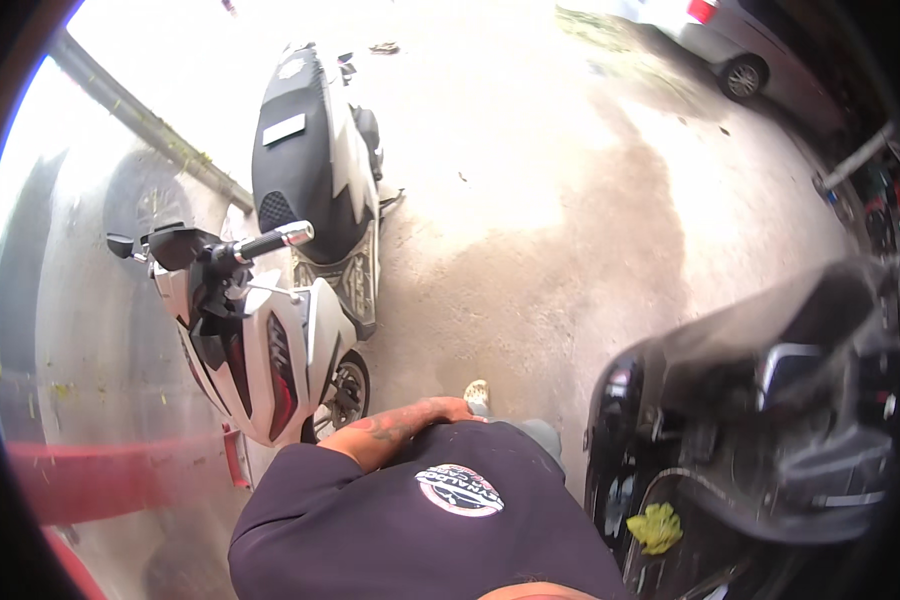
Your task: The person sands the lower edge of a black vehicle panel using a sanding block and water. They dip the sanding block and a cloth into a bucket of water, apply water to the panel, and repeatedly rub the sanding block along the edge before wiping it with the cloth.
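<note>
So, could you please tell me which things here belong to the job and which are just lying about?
In hand: left hand resting on the dark shirt; white scooter nearest.
Lying about: black motorbike, yellow rag, parked car.

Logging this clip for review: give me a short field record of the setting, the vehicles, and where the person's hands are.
setting: outdoors, bare concrete ground, strong sunlight
left vehicle: white and black scooter with red trim, parked, handlebar end chrome-tipped
right vehicle: black motorbike, blurred, yellow crumpled cloth at its lower part
background: grey car, top right
left hand: resting against the person's dark shirt, holding nothing
right hand: not in view
</note>
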### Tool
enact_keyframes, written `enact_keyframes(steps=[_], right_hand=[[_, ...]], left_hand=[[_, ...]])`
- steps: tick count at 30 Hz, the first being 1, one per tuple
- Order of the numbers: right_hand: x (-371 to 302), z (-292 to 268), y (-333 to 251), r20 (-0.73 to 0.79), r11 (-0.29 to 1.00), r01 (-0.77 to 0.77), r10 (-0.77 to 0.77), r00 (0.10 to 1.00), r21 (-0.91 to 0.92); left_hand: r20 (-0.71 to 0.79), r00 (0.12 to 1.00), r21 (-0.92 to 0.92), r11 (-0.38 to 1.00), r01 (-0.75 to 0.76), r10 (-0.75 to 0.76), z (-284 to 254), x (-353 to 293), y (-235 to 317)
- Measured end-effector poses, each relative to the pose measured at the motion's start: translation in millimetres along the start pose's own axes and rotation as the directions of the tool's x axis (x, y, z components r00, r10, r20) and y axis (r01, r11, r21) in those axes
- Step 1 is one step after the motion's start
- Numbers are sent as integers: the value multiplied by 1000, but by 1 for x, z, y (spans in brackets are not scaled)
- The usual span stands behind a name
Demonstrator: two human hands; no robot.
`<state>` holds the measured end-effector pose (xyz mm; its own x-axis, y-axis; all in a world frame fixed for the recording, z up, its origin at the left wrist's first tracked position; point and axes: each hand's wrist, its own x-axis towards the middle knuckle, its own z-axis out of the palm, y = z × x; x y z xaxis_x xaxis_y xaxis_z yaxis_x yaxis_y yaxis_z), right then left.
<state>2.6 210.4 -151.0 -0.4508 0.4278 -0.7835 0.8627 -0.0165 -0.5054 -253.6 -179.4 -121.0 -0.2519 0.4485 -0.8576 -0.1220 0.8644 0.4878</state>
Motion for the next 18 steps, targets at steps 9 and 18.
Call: enact_keyframes(steps=[9,18], right_hand=[[163,78,-280,173,944,184,-140,975,-275],[289,263,-534,822,486,738,-65,565,-469]], left_hand=[[-338,936,-151,987,49,-98,-219,36,-32],[-642,638,-618,780,-100,-426,-445,17,-103]])
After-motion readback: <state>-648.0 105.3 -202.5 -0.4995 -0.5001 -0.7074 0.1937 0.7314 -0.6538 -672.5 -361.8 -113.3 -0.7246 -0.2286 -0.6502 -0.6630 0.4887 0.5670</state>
